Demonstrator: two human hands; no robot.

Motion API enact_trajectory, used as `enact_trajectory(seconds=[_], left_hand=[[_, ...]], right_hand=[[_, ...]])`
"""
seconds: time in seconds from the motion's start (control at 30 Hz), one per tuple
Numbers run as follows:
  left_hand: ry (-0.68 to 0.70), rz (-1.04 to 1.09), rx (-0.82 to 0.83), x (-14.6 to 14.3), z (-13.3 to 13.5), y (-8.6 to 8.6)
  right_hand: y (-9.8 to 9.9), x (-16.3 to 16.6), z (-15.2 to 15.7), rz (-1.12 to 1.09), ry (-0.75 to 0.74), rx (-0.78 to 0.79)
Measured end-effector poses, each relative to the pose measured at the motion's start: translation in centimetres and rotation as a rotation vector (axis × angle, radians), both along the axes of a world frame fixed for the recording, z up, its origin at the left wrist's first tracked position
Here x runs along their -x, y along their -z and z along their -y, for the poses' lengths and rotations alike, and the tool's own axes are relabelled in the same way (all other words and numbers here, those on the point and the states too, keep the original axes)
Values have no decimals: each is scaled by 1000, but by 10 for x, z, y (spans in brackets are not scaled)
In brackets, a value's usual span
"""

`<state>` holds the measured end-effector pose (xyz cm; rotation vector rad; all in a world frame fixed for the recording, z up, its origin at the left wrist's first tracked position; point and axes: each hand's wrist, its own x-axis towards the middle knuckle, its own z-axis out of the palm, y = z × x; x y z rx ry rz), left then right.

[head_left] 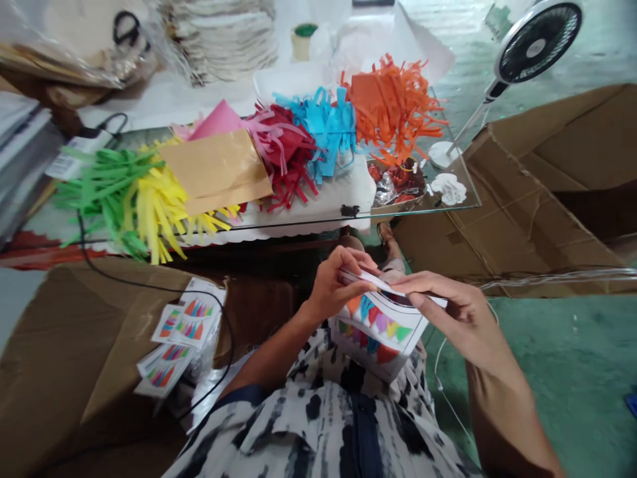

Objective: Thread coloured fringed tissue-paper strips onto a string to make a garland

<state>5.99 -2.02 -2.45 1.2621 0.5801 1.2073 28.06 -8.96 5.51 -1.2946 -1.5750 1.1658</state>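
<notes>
Fingers (357, 288) of left hand (332, 283) and right hand (462, 322): pinching upper edge of printed card (391, 322), above lap (318, 362) | Done: card in hand; completion cannot be confirmed | Remaining, by judgement: loose cards (189, 328) beside carton (64, 345), unheld | Beyond: multicoloured paper fringes (398, 109) lying on bench (323, 204), untouched; use undetermined

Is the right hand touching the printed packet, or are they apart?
Touching: the head view shows the right hand pinching the printed packet at its upper edge.
</notes>
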Motion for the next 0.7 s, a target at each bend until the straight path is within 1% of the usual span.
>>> enact_trajectory(seconds=[0.07,0.13,0.2,0.27,0.33,0.43,0.6,0.7], left_hand=[[-86,-79,-73,3,-3,-1],[-168,-156,-151,5,-6,-2],[-215,-216,-206,6,-8,-2],[-235,-249,-220,5,-8,-3],[-252,-263,-202,3,-7,-3],[-296,-294,-167,-1,-5,-4],[-396,-343,-157,-3,-1,-2],[-427,-364,-162,-3,-1,-1]], right_hand=[[4,2,4,-17,45,-4],[12,5,10,-54,160,-11],[21,9,16,-57,291,-39],[30,14,20,-22,387,-84],[35,17,23,31,421,-110],[38,19,24,84,403,-104],[45,24,26,-107,426,-38],[50,29,28,-90,490,-4]])
